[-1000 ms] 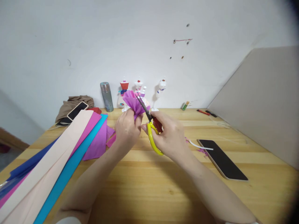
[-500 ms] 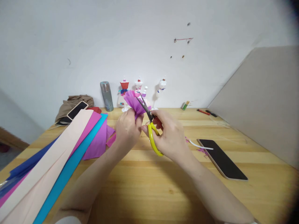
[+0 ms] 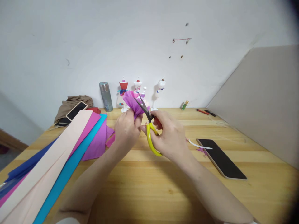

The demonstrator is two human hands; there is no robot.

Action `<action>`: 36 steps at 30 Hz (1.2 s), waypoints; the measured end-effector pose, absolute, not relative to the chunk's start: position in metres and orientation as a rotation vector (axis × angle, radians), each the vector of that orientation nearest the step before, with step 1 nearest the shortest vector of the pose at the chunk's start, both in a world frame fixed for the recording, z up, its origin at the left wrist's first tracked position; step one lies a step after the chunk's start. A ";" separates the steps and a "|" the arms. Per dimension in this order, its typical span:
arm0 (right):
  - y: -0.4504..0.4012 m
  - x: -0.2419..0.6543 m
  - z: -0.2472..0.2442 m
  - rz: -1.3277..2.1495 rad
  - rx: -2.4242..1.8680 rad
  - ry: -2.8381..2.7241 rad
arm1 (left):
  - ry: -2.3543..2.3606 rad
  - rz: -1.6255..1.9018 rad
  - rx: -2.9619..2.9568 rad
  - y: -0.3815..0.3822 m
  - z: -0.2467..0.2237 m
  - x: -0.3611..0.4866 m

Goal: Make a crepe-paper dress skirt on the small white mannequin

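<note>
My left hand (image 3: 128,126) is closed round the gathered lower end of a piece of purple crepe paper (image 3: 132,101), whose pleats fan out above the fist. My right hand (image 3: 169,132) grips yellow-handled scissors (image 3: 153,146), thumb and fingers at the handles. The dark blades are parted and lie across the fanned paper, pointing up and to the left. Part of the paper's lower end is hidden inside my left fist. Behind the paper, small dress forms stand against the wall, one wearing a red top (image 3: 123,85) and another a white one (image 3: 161,84).
Long paper strips in pink, magenta and blue (image 3: 77,155) fill the left side over a flat purple sheet (image 3: 97,147). A grey flask (image 3: 106,97) and brown cloth (image 3: 70,105) stand behind. On the right lie a phone (image 3: 224,161), a glue stick (image 3: 184,105) and markers (image 3: 202,111).
The scissor blades have spread slightly wider across the purple paper. My hands keep nearly the same place, and the whole view has shifted a little.
</note>
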State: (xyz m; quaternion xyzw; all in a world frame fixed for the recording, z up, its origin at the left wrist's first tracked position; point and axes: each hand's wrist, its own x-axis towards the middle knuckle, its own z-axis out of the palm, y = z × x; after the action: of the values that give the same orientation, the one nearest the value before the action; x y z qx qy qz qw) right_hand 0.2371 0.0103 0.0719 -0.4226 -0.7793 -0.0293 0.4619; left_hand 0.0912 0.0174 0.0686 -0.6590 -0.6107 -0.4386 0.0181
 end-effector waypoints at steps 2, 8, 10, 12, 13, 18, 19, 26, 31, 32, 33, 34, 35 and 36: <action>0.011 0.237 0.072 -0.076 -1.036 -1.925 | -1.885 -1.361 -2.038 0.017 0.068 0.091; 0.010 0.238 0.070 -0.054 -1.029 -1.918 | -1.888 -1.330 -2.036 0.017 0.069 0.092; 0.010 0.238 0.070 -0.060 -1.037 -1.914 | -1.900 -1.323 -2.039 0.018 0.069 0.092; 0.010 0.238 0.071 -0.065 -1.046 -1.922 | -1.903 -1.317 -2.040 0.018 0.069 0.092; 0.009 0.238 0.071 -0.066 -1.048 -1.927 | -1.902 -1.314 -2.036 0.018 0.068 0.092; 0.010 0.239 0.072 -0.077 -1.049 -1.930 | -1.877 -1.315 -2.017 0.019 0.067 0.092; 0.010 0.239 0.072 -0.079 -1.047 -1.928 | -1.863 -1.323 -2.020 0.019 0.067 0.092; 0.012 0.239 0.069 -0.067 -1.035 -1.924 | -1.856 -1.321 -2.015 0.019 0.066 0.091; 0.012 0.240 0.068 -0.084 -1.018 -1.919 | -1.866 -1.301 -2.019 0.019 0.066 0.091; 0.012 0.240 0.068 -0.087 -1.019 -1.918 | -1.867 -1.293 -2.016 0.019 0.066 0.091; 0.012 0.240 0.068 -0.089 -1.021 -1.919 | -1.868 -1.283 -2.013 0.019 0.066 0.091; 0.012 0.240 0.068 -0.091 -1.023 -1.919 | -1.869 -1.273 -2.010 0.019 0.066 0.091; 0.012 0.240 0.068 -0.092 -1.025 -1.919 | -1.871 -1.264 -2.005 0.019 0.066 0.091; 0.012 0.239 0.068 -0.093 -1.025 -1.917 | -1.877 -1.254 -2.002 0.019 0.066 0.091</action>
State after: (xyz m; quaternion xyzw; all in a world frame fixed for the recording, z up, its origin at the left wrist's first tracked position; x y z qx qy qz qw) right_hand 0.2395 0.0117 0.0680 -0.4170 -0.7805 -0.0380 0.4642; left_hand 0.0909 0.0193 0.0658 -0.6622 -0.6208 -0.4150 0.0623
